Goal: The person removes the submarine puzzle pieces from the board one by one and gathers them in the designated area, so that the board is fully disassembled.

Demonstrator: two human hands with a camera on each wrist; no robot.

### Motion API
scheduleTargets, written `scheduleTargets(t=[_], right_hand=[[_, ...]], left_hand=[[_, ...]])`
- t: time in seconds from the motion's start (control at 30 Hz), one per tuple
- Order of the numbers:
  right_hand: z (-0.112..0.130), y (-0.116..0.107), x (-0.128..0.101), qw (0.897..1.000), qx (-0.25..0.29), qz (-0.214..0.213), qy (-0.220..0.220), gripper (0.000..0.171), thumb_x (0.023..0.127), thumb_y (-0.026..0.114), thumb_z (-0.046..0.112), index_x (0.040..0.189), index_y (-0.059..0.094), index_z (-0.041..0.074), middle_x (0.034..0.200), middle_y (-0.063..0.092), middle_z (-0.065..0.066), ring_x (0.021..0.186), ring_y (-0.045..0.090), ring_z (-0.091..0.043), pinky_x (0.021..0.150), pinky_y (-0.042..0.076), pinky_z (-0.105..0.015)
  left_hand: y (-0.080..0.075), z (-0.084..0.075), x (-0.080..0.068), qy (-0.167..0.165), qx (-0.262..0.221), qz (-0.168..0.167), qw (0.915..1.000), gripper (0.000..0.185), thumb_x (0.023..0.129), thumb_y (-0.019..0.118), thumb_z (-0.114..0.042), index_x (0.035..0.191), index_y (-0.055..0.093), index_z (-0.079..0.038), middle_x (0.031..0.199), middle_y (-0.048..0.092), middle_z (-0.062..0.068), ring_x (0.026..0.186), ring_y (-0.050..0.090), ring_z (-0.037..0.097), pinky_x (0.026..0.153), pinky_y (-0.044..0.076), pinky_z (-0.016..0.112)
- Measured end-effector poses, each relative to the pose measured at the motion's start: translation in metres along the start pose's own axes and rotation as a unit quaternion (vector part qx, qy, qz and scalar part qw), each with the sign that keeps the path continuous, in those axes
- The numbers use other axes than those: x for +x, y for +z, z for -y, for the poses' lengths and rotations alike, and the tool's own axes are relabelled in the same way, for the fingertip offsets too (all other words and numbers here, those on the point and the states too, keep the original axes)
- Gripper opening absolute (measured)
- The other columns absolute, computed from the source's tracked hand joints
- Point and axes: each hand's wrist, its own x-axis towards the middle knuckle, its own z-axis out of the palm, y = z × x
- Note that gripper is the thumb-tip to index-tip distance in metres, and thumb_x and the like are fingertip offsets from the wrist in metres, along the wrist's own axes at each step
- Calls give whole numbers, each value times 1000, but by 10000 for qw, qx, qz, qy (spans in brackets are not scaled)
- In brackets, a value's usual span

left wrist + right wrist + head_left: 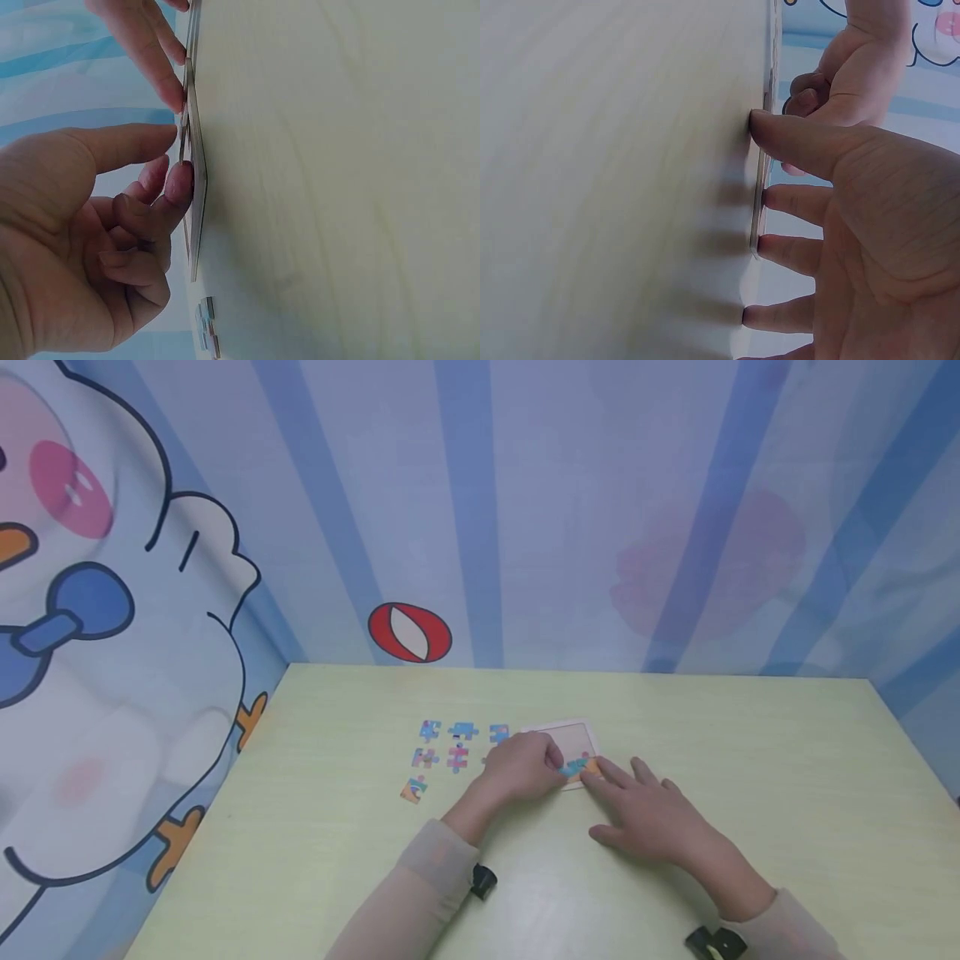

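Observation:
A shallow jigsaw tray with a pale rim lies on the table, with blue and orange puzzle pieces along its near side. Over the tray's near left part, my left hand pinches a puzzle piece between thumb and forefinger; only its thin edge shows in the left wrist view. My right hand is spread flat, its fingers straight. Two of those fingertips touch the tray's right edge, and the thumb rests on the table in the right wrist view.
Left of the tray, loose puzzle pieces lie in loose rows, among them a blue piece, a pink one and an orange one. A printed cloth hangs behind the pale table.

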Motion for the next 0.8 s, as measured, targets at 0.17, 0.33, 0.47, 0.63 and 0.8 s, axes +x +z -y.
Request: scheduleTargets(t=[0.17,0.33,0.47,0.63,0.8], right_hand=[[0,0,0,10000,21,28,23,72,96,72,44,157,46,16,164,37,-15,140,32,-63,96,34,-82],[0,0,0,10000,15,31,20,73,95,72,45,158,46,16,164,37,-14,140,32,-63,96,35,-82],[-1,1,0,10000,9,1,-3,73,96,72,45,157,46,16,164,37,-14,139,33,-63,95,36,-81],[-1,1,0,10000,4,-11,-1,72,95,72,45,157,47,16,164,38,-14,139,33,-63,95,36,-81],[-1,1,0,10000,0,-34,-18,72,95,72,44,157,47,16,163,38,-14,139,33,-63,95,36,-82]], left_hand=[[0,0,1,-105,-116,-25,9999,20,91,78,-28,107,75,-17,94,69,-10,83,61,10,76,50,36],[1,1,1,-98,-219,-10,9997,20,91,78,-27,108,78,-16,92,70,-10,81,61,9,75,51,35],[0,2,0,-85,-224,2,9997,17,91,78,-27,106,78,-18,93,70,-10,83,62,10,77,51,37],[-1,2,0,-56,-152,59,9999,17,92,77,-28,105,76,-19,91,68,-12,82,61,10,76,50,36],[-2,2,0,-58,-201,156,9997,23,85,82,-25,107,76,-18,87,67,-12,80,60,9,75,49,35]])
